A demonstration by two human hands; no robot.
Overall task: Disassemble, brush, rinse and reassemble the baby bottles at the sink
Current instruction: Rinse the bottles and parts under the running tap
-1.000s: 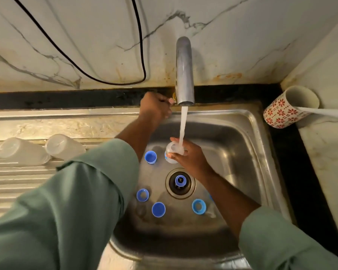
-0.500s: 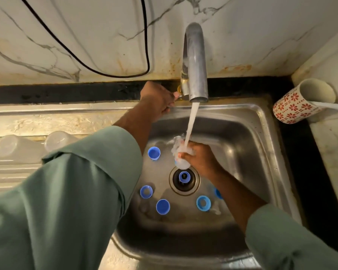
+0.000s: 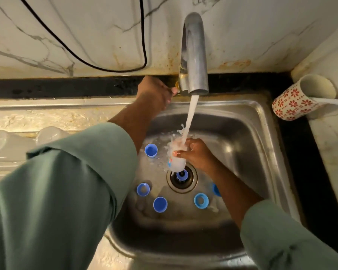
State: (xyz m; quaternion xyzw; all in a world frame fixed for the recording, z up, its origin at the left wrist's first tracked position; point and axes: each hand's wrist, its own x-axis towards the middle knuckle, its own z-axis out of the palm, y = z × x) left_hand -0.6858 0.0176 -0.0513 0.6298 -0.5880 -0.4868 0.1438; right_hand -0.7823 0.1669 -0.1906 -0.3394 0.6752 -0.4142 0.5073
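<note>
tap handle hidden under left hand [image 3: 154, 92]. bottle [image 3: 176, 158] mouth blurred by splashing water. two clear bottles [image 3: 2, 141] on drainboard partly behind left sleeve [image 3: 66, 191]. one blue ring [image 3: 216, 190] half hidden by right forearm. white handle [image 3: 330, 101] in mug [image 3: 299, 98] cut by right edge.

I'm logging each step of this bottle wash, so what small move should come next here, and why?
Probably tilt the bottle so its mouth meets the stream. The right hand grips it under the tap, and water splashes off its outside. The left hand is at the tap's handle, so it could also ease the flow.
</note>
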